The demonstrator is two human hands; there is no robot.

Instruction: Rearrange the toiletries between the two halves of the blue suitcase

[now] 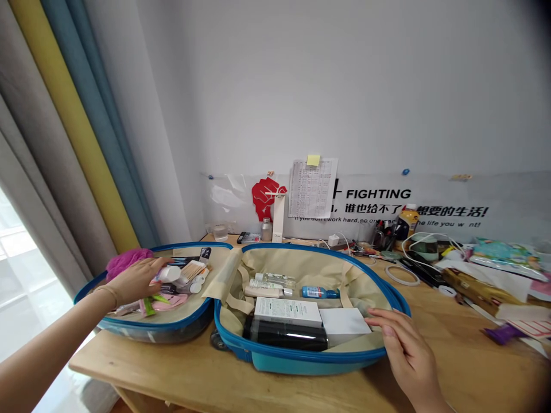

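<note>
An open suitcase with a blue rim (321, 359) lies on the wooden table, its two halves side by side. Over the left half, my left hand (140, 279) is closed around a small white bottle (169, 274); my thumb is largely hidden. Around it lie a bright pink mesh puff (125, 261), cotton swabs (192, 272) and small packets. My right hand (404, 344) is open, its fingers stretched over the right half's rim near a white box (344, 324). That half also holds a printed white box (287, 311), a black cylinder (289, 335), a blue bottle (319, 292) and pale tubes (269, 291).
Behind the suitcase stand a white lamp-like post (279, 218) and a small jar (266, 229). At right lie a white ring (402, 275), cables, a wipes pack (505, 255) and a purple wrapper (503, 334). A drink bottle (407, 222) stands by the wall; curtains (81, 126) hang at left.
</note>
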